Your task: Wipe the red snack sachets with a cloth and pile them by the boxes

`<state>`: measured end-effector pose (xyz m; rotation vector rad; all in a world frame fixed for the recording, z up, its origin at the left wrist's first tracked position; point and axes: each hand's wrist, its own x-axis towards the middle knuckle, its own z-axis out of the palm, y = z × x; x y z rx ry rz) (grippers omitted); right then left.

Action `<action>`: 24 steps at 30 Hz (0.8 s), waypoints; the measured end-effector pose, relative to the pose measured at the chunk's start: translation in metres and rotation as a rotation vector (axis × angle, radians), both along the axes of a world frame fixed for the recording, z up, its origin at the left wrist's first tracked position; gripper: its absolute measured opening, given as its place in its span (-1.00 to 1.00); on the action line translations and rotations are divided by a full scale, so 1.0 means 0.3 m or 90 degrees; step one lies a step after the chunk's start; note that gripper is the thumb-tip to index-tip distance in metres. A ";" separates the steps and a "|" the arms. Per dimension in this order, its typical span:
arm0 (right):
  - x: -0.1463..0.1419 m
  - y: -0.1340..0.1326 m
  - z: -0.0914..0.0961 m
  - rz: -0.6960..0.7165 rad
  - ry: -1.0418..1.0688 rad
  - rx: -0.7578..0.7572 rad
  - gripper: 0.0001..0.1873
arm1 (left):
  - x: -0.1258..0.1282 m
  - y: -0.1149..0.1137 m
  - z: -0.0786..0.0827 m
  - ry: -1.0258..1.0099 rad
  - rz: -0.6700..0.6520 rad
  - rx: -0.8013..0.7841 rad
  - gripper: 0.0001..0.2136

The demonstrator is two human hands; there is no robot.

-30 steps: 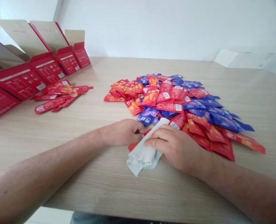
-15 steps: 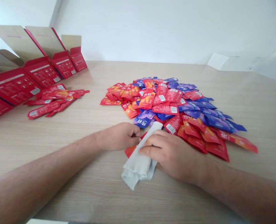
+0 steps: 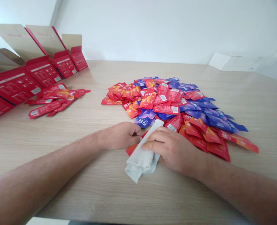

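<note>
A folded pale grey cloth [image 3: 140, 161] lies over a red sachet [image 3: 131, 150] at the near edge of a big heap of red and blue sachets [image 3: 175, 109]. My right hand [image 3: 173, 148] presses on the cloth with its fingers curled over it. Beside it, my left hand [image 3: 121, 136] is closed, pinching the red sachet's edge under the cloth.
A smaller bunch of red sachets [image 3: 54, 100] lies at the left of the wooden table [image 3: 93, 187]. Several open red boxes [image 3: 35, 73] with raised flaps stand along the left edge. A flat white carton [image 3: 232, 62] sits at the far right.
Both hands stay on the cloth and sachet. The cloth and my right hand have shifted slightly; the view has tilted a little since a second ago.
</note>
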<state>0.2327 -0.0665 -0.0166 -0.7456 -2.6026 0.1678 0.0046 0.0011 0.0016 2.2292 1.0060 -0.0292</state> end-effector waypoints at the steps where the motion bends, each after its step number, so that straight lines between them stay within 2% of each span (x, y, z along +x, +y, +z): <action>1: 0.002 0.000 -0.002 -0.017 0.010 0.000 -0.72 | 0.000 -0.001 0.000 0.001 0.000 -0.003 -0.86; 3: 0.003 -0.002 -0.001 -0.022 0.004 -0.001 -0.72 | 0.000 -0.002 0.000 0.000 0.002 -0.001 -0.86; 7: 0.000 -0.008 0.003 0.031 -0.036 -0.006 -0.78 | -0.002 -0.001 -0.003 0.001 0.003 0.015 -0.83; 12: 0.002 -0.001 0.003 -0.023 0.009 -0.008 -0.72 | -0.002 0.001 -0.003 0.004 0.001 0.014 -0.86; 17: 0.000 -0.007 0.011 0.030 -0.041 -0.014 -0.79 | 0.001 0.004 -0.002 -0.004 -0.003 0.020 -0.83; 22: 0.008 0.002 0.004 -0.036 0.008 -0.018 -0.67 | -0.001 0.002 -0.004 0.001 0.004 0.001 -0.86; 24: 0.007 0.000 0.006 -0.011 -0.005 -0.014 -0.71 | -0.001 0.002 0.001 -0.002 0.003 0.004 -0.85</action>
